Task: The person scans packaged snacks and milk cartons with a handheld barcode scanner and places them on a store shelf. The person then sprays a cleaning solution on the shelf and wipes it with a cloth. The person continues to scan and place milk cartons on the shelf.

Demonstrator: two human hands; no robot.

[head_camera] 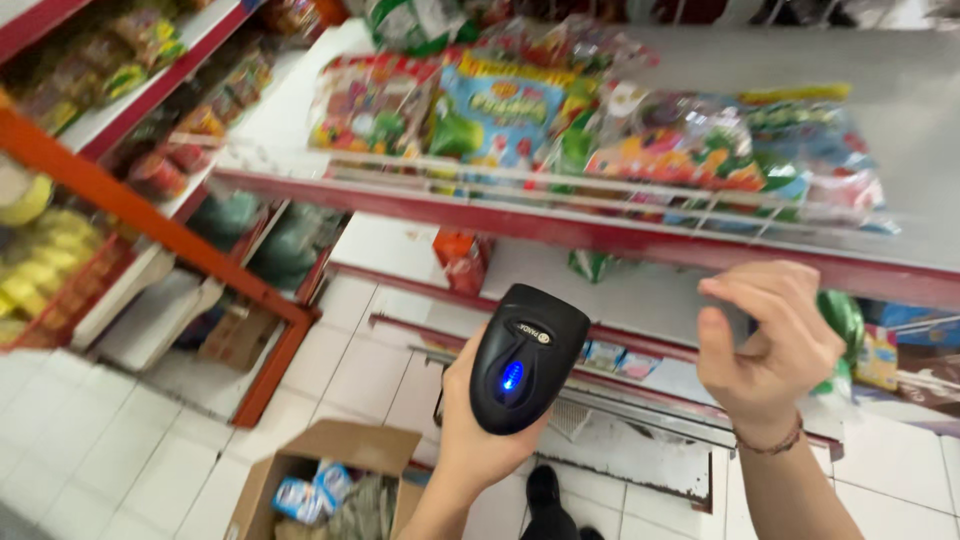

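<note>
My left hand [468,430] grips a black handheld barcode scanner [525,358] with a lit blue light, held upright below a shop shelf. My right hand [768,342] hovers to the right of the scanner, fingers curled loosely, holding nothing; a thin bracelet circles its wrist. Above both hands, colourful snack bags [560,125] lie in a row on a white shelf with a red front rail [620,232].
A second rack with an orange frame [150,215] and yellow packs stands at the left. An open cardboard box [330,480] with packets sits on the white tiled floor. Lower shelves hold a red pack [462,258] and green packs. A dark shoe [545,495] shows below.
</note>
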